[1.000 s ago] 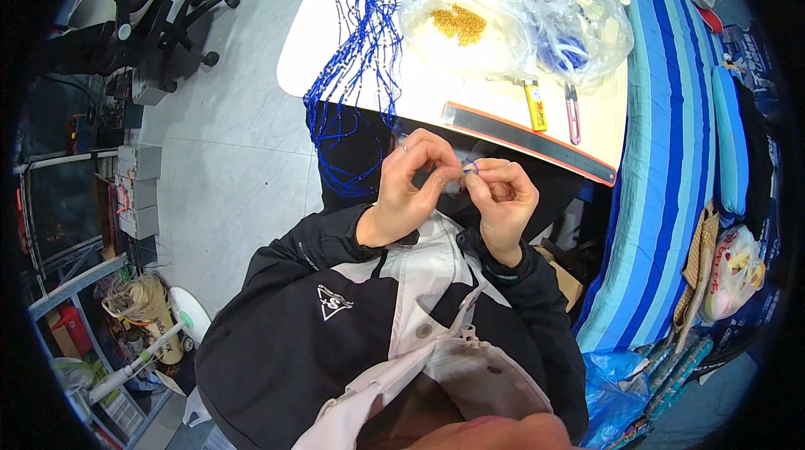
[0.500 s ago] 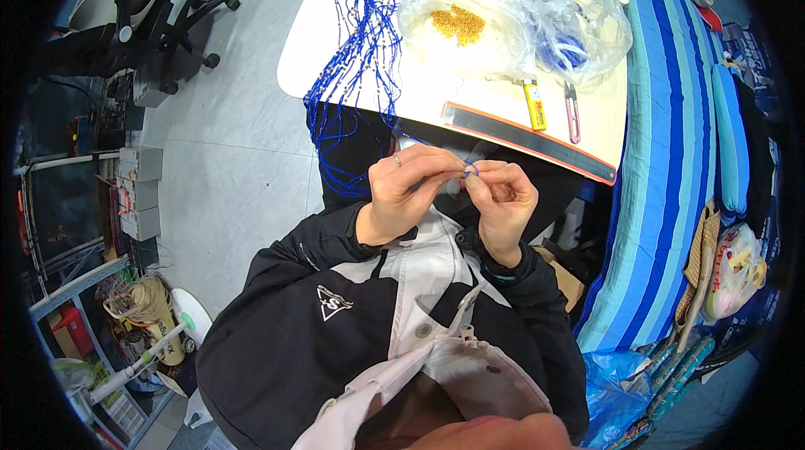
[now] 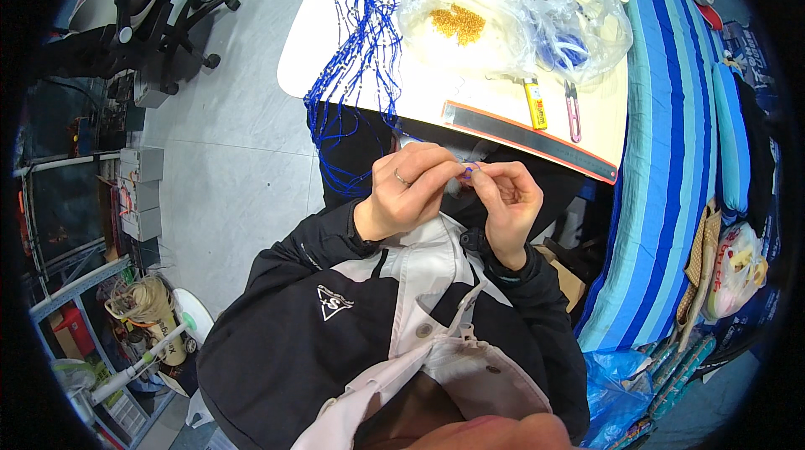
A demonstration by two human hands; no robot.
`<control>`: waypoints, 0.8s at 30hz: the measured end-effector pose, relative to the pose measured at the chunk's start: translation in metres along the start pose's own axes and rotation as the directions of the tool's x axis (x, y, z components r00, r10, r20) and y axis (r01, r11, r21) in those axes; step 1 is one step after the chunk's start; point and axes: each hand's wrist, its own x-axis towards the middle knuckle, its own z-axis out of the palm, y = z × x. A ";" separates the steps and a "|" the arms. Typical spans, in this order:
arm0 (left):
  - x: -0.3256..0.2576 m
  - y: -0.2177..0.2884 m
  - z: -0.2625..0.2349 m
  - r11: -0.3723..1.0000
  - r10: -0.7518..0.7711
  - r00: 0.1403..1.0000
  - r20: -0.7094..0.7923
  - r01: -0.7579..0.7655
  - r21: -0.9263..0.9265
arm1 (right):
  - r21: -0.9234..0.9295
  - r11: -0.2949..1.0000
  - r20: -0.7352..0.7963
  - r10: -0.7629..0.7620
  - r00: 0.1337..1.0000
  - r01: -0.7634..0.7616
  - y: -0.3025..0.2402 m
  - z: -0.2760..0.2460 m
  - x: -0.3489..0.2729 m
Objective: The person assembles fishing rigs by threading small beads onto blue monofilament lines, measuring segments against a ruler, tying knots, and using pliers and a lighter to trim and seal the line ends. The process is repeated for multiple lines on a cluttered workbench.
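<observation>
- Left hand [image 3: 408,190], ring on one finger, pinches a thin blue cord [image 3: 470,168] at centre frame.
- Right hand [image 3: 505,198] grips that cord too, fingertips touching the left's.
- Long metal ruler [image 3: 530,140] lies at one o'clock on the white table [image 3: 312,47].
- Hanging blue cords [image 3: 356,56] at eleven o'clock.

Thin blue cord [image 3: 467,168] pinched between fingertips

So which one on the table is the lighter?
Start at the long dark ruler on the white table's near edge. Just beyond its middle lies the lighter, a short yellow stick. The pink-handled tool beside it is thinner and longer.
</observation>
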 end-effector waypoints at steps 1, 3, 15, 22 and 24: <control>0.000 0.000 0.000 1.000 -0.011 1.000 0.005 0.011 0.000 | -0.008 1.000 0.001 0.006 1.000 -0.006 0.000 0.000 0.000; -0.001 0.001 0.001 0.998 -0.065 0.998 0.007 0.065 -0.026 | -0.013 1.000 0.002 0.023 1.000 -0.023 -0.001 0.000 0.000; -0.007 0.004 0.004 0.952 -0.282 0.960 0.008 0.280 -0.122 | 0.107 0.994 -0.002 -0.028 1.000 0.028 0.000 0.004 0.003; -0.011 0.002 0.002 0.801 -0.436 0.884 0.167 0.466 -0.377 | 0.062 0.997 0.013 -0.057 0.998 0.056 0.000 0.005 0.003; -0.011 0.002 0.001 0.771 -0.442 0.875 0.200 0.484 -0.415 | 0.063 0.996 0.006 -0.058 0.998 0.057 0.001 0.005 0.002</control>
